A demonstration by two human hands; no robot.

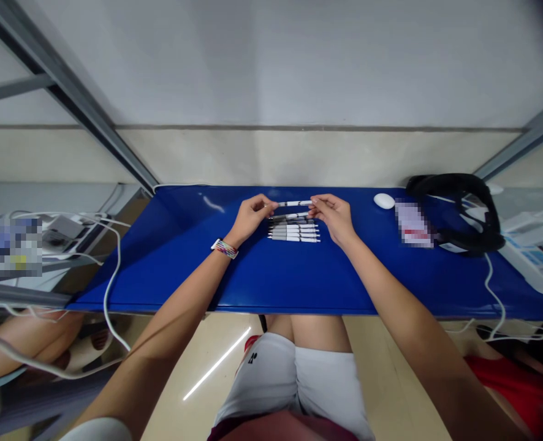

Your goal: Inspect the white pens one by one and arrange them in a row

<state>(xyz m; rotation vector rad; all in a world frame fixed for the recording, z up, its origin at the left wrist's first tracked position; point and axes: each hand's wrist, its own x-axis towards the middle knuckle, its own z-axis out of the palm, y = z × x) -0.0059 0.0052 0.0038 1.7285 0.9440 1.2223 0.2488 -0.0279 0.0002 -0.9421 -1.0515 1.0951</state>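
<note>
A white pen (294, 203) with dark bands lies level between my two hands, above the back part of the blue table. The fingers of my left hand (254, 213) are closed on its left end. My right hand (332, 214) pinches its right end between thumb and fingers. Just in front of it, several similar white pens (294, 234) with grey grips lie side by side in a row, their tips to the left. The rearmost of the row sits slightly askew under my hands, partly hidden by the fingers.
On the blue table (294, 278), a white mouse-shaped object (384, 201), a blurred-out pinkish item (413, 225) and a black headband-like device (483, 211) stand at the right. A white cable (115, 263) hangs over the left edge. Metal posts (87, 104) rise at both sides; people sit nearby.
</note>
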